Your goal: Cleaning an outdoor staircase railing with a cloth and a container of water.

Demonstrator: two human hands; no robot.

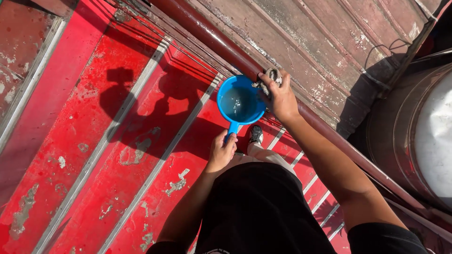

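Observation:
My left hand (221,151) grips the handle of a blue plastic dipper (239,103) with water in its bowl, held level above red steps. My right hand (280,96) presses a grey cloth (272,75) against a dark red round handrail (214,40), right beside the dipper's rim. Below the dipper shows one of my shoes (255,134) and my light trouser leg.
Worn red metal steps (117,131) with pale edge strips and peeling paint run diagonally on the left. Beyond the rail lies a faded reddish ribbed panel (325,42). A large dark metal drum (414,136) stands at the right edge.

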